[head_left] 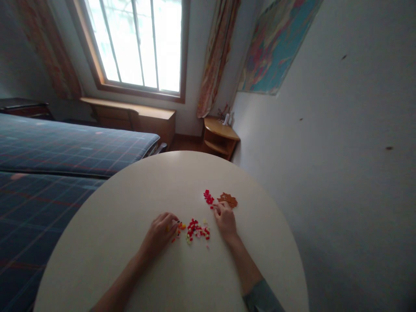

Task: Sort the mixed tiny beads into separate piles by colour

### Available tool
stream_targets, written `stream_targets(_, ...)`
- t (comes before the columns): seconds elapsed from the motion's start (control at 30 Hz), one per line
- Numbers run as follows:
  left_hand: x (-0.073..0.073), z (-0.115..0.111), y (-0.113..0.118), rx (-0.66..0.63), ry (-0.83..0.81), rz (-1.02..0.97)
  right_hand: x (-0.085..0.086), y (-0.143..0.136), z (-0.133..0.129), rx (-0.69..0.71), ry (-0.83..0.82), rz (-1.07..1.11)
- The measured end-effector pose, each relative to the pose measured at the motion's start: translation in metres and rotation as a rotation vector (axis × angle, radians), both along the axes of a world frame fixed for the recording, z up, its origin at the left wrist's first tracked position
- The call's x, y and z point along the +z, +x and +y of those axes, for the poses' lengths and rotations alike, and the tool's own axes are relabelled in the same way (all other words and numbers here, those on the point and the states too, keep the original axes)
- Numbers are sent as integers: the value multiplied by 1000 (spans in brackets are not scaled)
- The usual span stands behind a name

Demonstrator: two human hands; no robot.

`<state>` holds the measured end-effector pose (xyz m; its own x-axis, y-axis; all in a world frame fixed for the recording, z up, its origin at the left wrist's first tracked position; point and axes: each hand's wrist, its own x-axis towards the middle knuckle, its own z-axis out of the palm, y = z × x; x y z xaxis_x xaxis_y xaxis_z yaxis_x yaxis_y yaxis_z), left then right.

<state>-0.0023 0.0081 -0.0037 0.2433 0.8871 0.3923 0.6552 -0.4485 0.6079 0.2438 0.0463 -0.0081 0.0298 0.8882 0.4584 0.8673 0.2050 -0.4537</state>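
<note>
Small red, pink and pale pieces lie in a mixed pile [195, 229] on the round white table [156, 182]. My left hand [164, 227] is at the left of it, fingers curled over some orange and yellow pieces [182, 226]; what its fingertips hold is too small to name. Further back, my right hand [224, 216] has its fingers pinched beside a small group of red pieces [208, 197]. Whether a piece is between them cannot be made out. A heap of brown pieces [229, 199] lies just behind that hand.
Blue plaid mattresses [74, 143] stand left of the table. Behind it are a wooden desk [152, 112] under the window and a corner shelf [221, 129] with small items. A white wall [341, 173] runs along the right.
</note>
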Motion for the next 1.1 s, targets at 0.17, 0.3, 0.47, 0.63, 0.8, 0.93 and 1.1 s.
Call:
stream_targets(0.17, 0, 0, 0, -12, -9, 20, 5, -1, -1, -13, -46, -40)
stream_targets(0.3, 0, 0, 0, -2, -3, 22, 6, -1, -2, 29, -86, -40)
stream_targets(0.47, 1, -1, -1, -20, -11, 29, 5, -1, -3, 49, -74, -3)
stream_targets(0.63, -2, 1, -1, -24, -8, 45, 4, -2, -3, 41, -68, 7)
stream_targets(0.8, -4, 0, -1, -16, -1, 43, 4, -2, -3, 48, -59, 13)
stream_targets(0.93, -2, 0, 0, -18, -6, 64, 2, -1, -2, 52, -33, -2)
stream_targets(1.1, -1, -1, 0, -4, 2, 80, -1, -1, -1, 52, -53, -18)
